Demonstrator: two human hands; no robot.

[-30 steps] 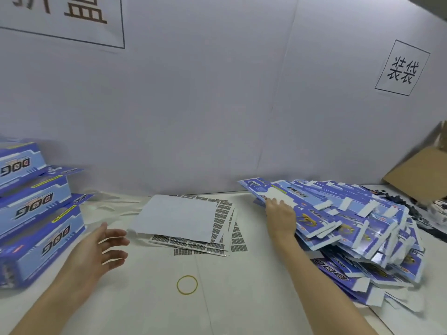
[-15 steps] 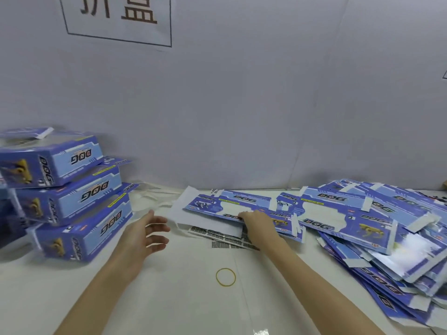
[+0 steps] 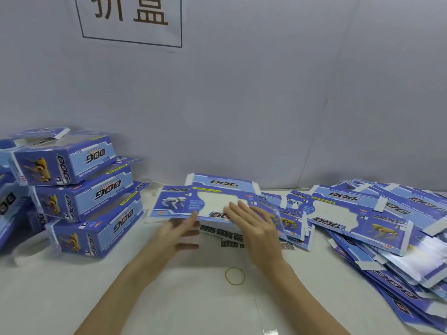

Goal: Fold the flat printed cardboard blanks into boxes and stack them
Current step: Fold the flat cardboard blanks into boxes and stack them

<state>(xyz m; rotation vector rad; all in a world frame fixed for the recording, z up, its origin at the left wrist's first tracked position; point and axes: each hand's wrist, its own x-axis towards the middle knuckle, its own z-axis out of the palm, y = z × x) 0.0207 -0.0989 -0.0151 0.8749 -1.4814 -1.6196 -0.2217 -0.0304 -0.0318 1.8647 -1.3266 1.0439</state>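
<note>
Flat blue printed cardboard blank [image 3: 212, 201], centre of white table [image 3: 72, 298]: right hand [image 3: 254, 223] lies on it w/ fingers straight, spread; left hand [image 3: 179, 232] touches its near edge, fingers relaxed. Folded blue boxes [image 3: 82, 189] stacked at left, contents not visible. Loose heap of blue flat blanks [image 3: 377, 228] at right. Barcode sheets [image 3: 229, 238] under blank; yellow rubber band [image 3: 234, 275] nr right wrist.
</note>
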